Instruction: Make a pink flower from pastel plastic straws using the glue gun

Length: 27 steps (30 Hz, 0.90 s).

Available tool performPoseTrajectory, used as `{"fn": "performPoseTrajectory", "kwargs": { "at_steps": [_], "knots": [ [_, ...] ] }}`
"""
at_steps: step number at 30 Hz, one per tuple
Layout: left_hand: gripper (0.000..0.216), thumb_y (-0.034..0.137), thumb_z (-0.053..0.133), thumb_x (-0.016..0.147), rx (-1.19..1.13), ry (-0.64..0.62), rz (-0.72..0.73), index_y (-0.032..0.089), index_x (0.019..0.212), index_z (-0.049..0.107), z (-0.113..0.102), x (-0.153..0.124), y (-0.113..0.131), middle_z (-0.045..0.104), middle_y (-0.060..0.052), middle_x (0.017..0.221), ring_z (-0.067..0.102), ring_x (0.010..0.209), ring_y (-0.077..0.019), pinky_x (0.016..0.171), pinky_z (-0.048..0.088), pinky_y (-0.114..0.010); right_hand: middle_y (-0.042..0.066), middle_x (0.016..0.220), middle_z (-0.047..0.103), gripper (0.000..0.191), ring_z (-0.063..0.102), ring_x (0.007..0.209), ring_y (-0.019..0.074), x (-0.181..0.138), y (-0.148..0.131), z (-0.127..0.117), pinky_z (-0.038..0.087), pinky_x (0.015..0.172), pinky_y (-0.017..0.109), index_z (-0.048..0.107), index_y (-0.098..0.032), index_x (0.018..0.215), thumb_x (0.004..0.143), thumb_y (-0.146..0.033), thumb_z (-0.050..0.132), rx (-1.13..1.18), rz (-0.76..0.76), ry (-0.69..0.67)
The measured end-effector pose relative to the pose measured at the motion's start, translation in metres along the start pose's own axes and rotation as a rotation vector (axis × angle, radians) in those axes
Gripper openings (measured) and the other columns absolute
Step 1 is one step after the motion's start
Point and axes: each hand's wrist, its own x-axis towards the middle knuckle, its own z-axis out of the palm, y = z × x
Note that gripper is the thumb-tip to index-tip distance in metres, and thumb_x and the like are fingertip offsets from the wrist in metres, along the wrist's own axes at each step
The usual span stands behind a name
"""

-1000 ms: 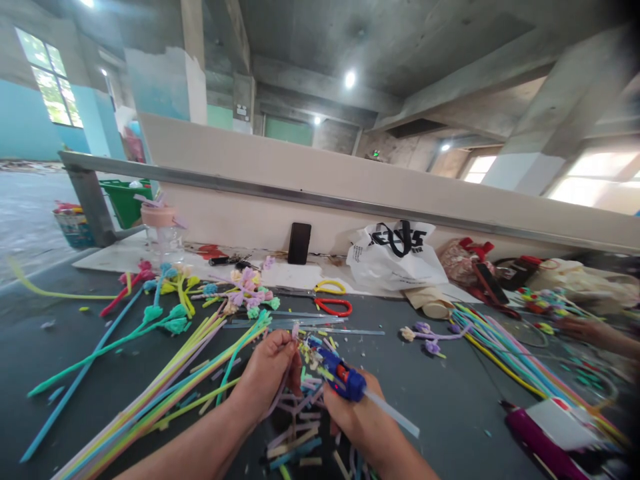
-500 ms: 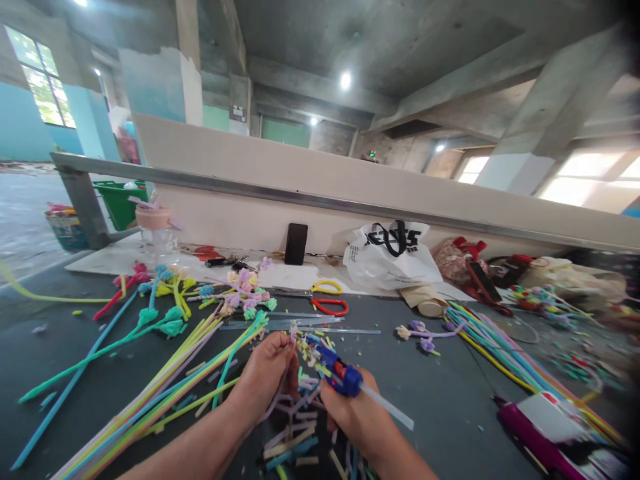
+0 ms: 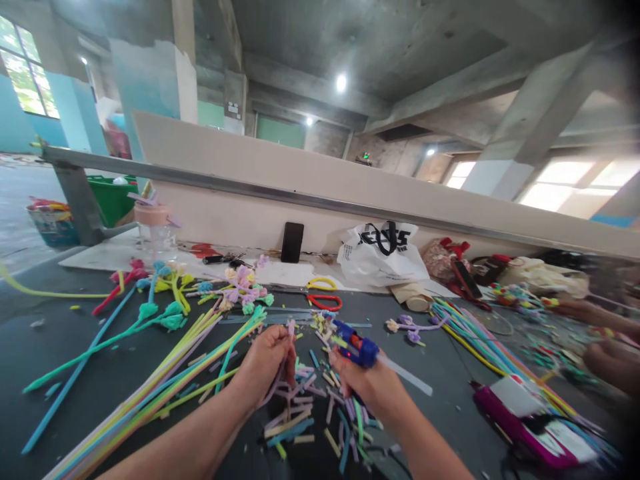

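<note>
Lilac stem [image 3: 291, 328] is mid-view over the table, tip up, pinched between closed thumb and fingers of the left hand [image 3: 267, 360]; looks light, soft, bendy, easily crushed, so pinch lightly just below the tip. Glue gun [image 3: 357, 345] just right of it, apart, right hand [image 3: 363, 380] wrapped round its handle: rigid, nozzle probably hot, translucent stick [image 3: 407, 375] out the back, so handle only. Offcuts [image 3: 295, 432] below, scissors [image 3: 327, 309] beyond.
</note>
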Motion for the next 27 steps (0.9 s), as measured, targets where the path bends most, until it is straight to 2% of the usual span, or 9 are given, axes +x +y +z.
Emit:
{"fn": "performPoseTrajectory", "kwargs": {
  "at_steps": [4, 6, 8, 12, 16, 22, 24, 26, 27],
  "knots": [
    [0.023, 0.038, 0.053, 0.073, -0.009, -0.001, -0.014, 0.017, 0.064, 0.047, -0.002, -0.003, 0.001, 0.049, 0.006, 0.039, 0.045, 0.031, -0.0086, 0.033, 0.041, -0.02, 0.002, 0.07, 0.062, 0.033, 0.057, 0.064, 0.0169, 0.004, 0.018, -0.034, 0.044, 0.06, 0.026, 0.057, -0.018, 0.086, 0.07, -0.047, 0.058, -0.329, -0.159, 0.116],
    [0.022, 0.037, 0.054, 0.072, -0.014, -0.004, -0.015, 0.018, 0.064, 0.048, -0.004, -0.003, 0.002, 0.05, 0.006, 0.039, 0.045, 0.031, -0.0081, 0.034, 0.041, -0.02, 0.005, 0.079, 0.061, 0.036, 0.057, 0.072, 0.02, 0.006, 0.039, -0.051, 0.044, 0.068, 0.031, 0.056, -0.017, 0.09, 0.069, -0.047, 0.058, -0.527, -0.232, 0.105],
    [0.023, 0.037, 0.056, 0.071, -0.016, -0.004, -0.02, 0.018, 0.063, 0.047, -0.005, -0.004, 0.003, 0.05, 0.006, 0.04, 0.045, 0.031, -0.0081, 0.034, 0.042, -0.02, 0.009, 0.089, 0.06, 0.04, 0.056, 0.083, 0.0235, 0.006, 0.063, -0.065, 0.042, 0.075, 0.034, 0.055, -0.015, 0.094, 0.065, -0.041, 0.063, -0.636, -0.188, 0.07],
    [0.022, 0.037, 0.056, 0.07, -0.015, 0.001, -0.02, 0.017, 0.064, 0.047, -0.006, -0.005, 0.004, 0.052, 0.006, 0.043, 0.045, 0.031, -0.0077, 0.035, 0.044, -0.021, 0.01, 0.096, 0.057, 0.045, 0.054, 0.09, 0.025, 0.003, 0.098, -0.082, 0.04, 0.081, 0.037, 0.054, -0.014, 0.098, 0.059, -0.032, 0.069, -0.638, -0.067, -0.016],
    [0.024, 0.038, 0.057, 0.07, 0.0, 0.011, -0.01, 0.017, 0.063, 0.048, -0.005, -0.008, 0.006, 0.051, 0.006, 0.041, 0.046, 0.031, -0.008, 0.034, 0.042, -0.019, 0.011, 0.097, 0.058, 0.048, 0.055, 0.09, 0.0263, -0.001, 0.109, -0.091, 0.04, 0.081, 0.038, 0.055, -0.01, 0.1, 0.056, -0.025, 0.07, -0.595, -0.029, -0.061],
    [0.025, 0.039, 0.057, 0.069, -0.005, 0.0, -0.009, 0.017, 0.063, 0.048, -0.005, -0.009, 0.007, 0.052, 0.005, 0.042, 0.046, 0.031, -0.0076, 0.034, 0.042, -0.02, 0.007, 0.095, 0.063, 0.052, 0.057, 0.076, 0.0183, 0.0, 0.082, -0.119, 0.044, 0.07, 0.029, 0.059, -0.017, 0.102, 0.051, -0.017, 0.071, -0.468, 0.025, -0.18],
    [0.024, 0.038, 0.057, 0.069, -0.015, -0.005, -0.009, 0.017, 0.064, 0.048, -0.005, -0.008, 0.006, 0.053, 0.005, 0.045, 0.045, 0.031, -0.007, 0.034, 0.042, -0.02, 0.006, 0.093, 0.062, 0.041, 0.055, 0.072, 0.0162, -0.002, 0.057, -0.112, 0.043, 0.067, 0.028, 0.059, -0.017, 0.098, 0.058, -0.019, 0.066, -0.401, -0.035, 0.022],
    [0.023, 0.037, 0.057, 0.07, -0.022, -0.004, -0.007, 0.017, 0.064, 0.047, -0.005, -0.007, 0.004, 0.053, 0.006, 0.046, 0.044, 0.03, -0.0064, 0.033, 0.04, -0.019, 0.004, 0.08, 0.061, 0.022, 0.052, 0.064, 0.0133, -0.006, 0.028, -0.086, 0.041, 0.062, 0.026, 0.059, -0.016, 0.09, 0.071, -0.027, 0.056, -0.245, -0.106, 0.23],
    [0.022, 0.036, 0.057, 0.07, -0.024, -0.005, -0.005, 0.017, 0.065, 0.047, -0.005, -0.007, 0.003, 0.052, 0.006, 0.046, 0.043, 0.03, -0.0063, 0.033, 0.04, -0.019, 0.002, 0.075, 0.059, 0.021, 0.052, 0.06, 0.0119, -0.008, 0.014, -0.068, 0.041, 0.058, 0.024, 0.057, -0.016, 0.09, 0.075, -0.029, 0.052, -0.092, -0.123, 0.226]
  ]
}}
